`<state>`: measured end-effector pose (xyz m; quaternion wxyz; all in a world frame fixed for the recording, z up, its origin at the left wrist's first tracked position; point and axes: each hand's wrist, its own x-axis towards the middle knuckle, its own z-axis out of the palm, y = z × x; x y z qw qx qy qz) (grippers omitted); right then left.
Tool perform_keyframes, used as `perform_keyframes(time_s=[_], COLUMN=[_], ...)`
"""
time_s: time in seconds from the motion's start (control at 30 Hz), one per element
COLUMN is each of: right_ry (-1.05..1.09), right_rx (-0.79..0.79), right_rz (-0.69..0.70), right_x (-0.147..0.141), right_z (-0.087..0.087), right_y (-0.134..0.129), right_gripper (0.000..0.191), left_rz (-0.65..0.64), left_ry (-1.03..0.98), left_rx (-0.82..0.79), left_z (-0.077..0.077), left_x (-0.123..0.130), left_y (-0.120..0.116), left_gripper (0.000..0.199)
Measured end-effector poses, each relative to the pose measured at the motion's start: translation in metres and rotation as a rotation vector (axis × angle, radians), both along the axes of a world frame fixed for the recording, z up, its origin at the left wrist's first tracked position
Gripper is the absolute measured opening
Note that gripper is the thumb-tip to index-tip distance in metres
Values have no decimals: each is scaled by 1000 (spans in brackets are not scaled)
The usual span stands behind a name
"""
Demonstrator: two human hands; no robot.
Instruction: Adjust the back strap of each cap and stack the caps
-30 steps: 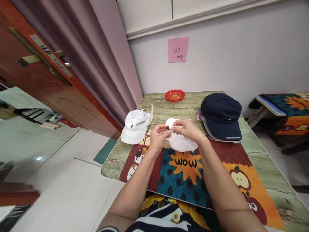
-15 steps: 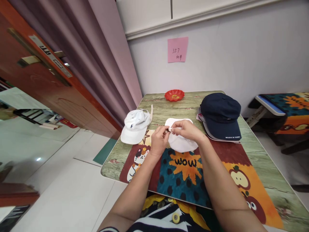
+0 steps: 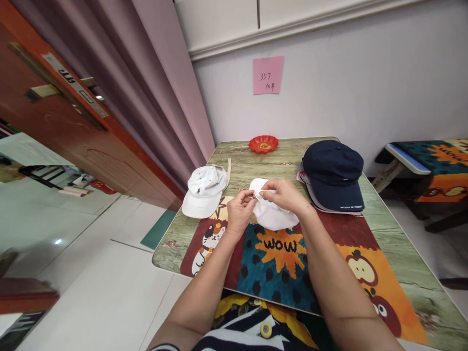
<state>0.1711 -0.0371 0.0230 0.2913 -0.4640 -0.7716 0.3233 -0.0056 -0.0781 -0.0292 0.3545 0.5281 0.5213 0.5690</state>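
A white cap (image 3: 276, 218) lies on the patterned mat in front of me, its brim pointing away. At the near left edge of the cap, my left hand (image 3: 239, 212) pinches the end of its back strap, where a small buckle-like piece shows. My right hand (image 3: 285, 194) reaches across the top of the cap, thumb and forefinger closed on the strap right beside my left fingertips. Fingers partly hide the strap end. Another white cap (image 3: 204, 192) with a small dark emblem sits at the left, its strap hanging loose behind it.
A stack of caps, a navy cap (image 3: 332, 165) on top, stands at the right of the table. The red scalloped dish (image 3: 263, 144) is near the wall. Under the work lies a colourful mat (image 3: 278, 273). An open wooden door (image 3: 120, 141) stands to the left.
Both hands stay at the cap's strap. My fingers have shifted slightly, and the small buckle-like piece between them shows more now.
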Motion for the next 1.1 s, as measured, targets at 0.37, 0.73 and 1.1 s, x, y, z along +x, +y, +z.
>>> perform_keyframes(time_s=[0.37,0.73,1.1], right_ry=[-49,-47,32], right_rx=[-13,-7,4], right_rz=[-25,-9,-48], right_x=[-3,-2,-4], right_z=[2,1,4], right_y=[-2,-2,-4], right_gripper=[19,20,20], left_rz=[23,-15,-63], left_ry=[84,-498,-586], left_rx=[44,-307,-250], left_z=[7,12,17], left_x=[-2,-2,-1], left_y=[1,0,1], left_gripper=[23,39,40])
